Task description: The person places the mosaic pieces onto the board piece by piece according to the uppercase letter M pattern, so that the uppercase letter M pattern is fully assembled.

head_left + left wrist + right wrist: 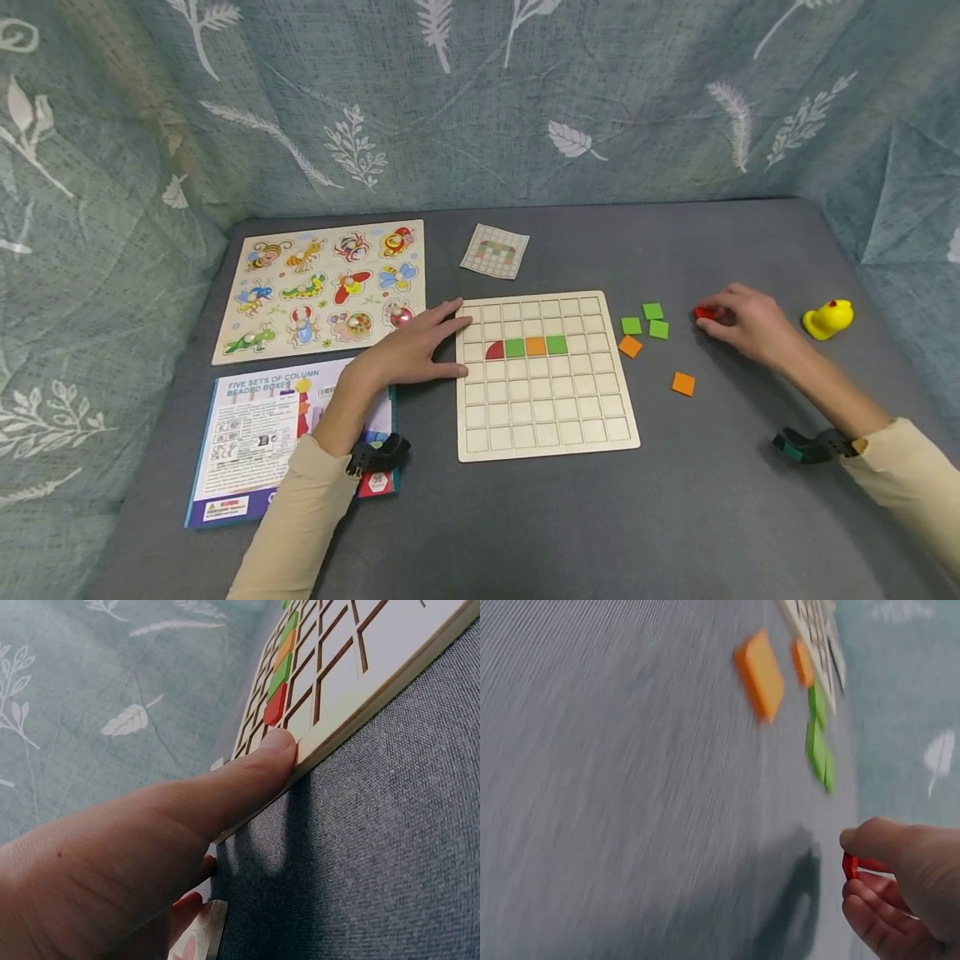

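Note:
A wooden grid board (547, 437) lies mid-table, a row of tiles in its cells: a red rounded tile (496, 350), a green tile (515, 347), an orange tile (536, 346) and another green tile (557, 344). My left hand (408, 346) rests at the board's left edge, fingers spread, and in the left wrist view its thumb (259, 769) lies on the rim. Right of the loose tiles, my right hand (753, 323) pinches a small red tile (850, 865) between thumb and fingers.
Loose green tiles (653, 311) and orange tiles (683, 383) lie right of the board. A yellow toy duck (827, 320) stands beyond my right hand. A pattern card (495, 252) lies behind the board. At left are an insect puzzle (322, 287) and a printed box (251, 433).

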Motion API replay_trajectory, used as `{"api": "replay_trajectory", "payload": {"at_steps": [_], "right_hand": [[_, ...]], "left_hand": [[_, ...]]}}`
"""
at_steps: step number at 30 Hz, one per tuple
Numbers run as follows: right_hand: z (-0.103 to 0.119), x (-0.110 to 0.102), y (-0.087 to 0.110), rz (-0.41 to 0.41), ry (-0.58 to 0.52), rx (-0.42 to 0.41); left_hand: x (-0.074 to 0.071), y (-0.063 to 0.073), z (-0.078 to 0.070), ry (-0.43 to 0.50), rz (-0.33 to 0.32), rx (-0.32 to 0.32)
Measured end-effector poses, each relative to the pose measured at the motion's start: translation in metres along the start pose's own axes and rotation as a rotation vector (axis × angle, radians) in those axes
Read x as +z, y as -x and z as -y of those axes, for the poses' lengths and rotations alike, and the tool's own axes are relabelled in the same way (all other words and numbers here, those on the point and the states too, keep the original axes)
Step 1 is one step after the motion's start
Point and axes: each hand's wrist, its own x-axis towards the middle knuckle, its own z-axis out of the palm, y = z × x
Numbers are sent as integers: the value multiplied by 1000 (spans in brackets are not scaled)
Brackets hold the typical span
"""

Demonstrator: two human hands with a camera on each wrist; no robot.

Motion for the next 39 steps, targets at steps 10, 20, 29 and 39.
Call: {"api": "replay_trajectory", "payload": {"at_steps": [10,20,29,39], "right_hand": [[62,29,-31,30,-131,-199],[106,47,-56,200,-215,-268],[109,51,-60,151,-241,-287],[104,51,-59,157,-402,-142]], "left_hand": [[6,1,0,0,6,6],[5,2,1,-10,-11,22],[3,1,2,-13,-13,20],[0,1,-1,-10,-10,17]]}}
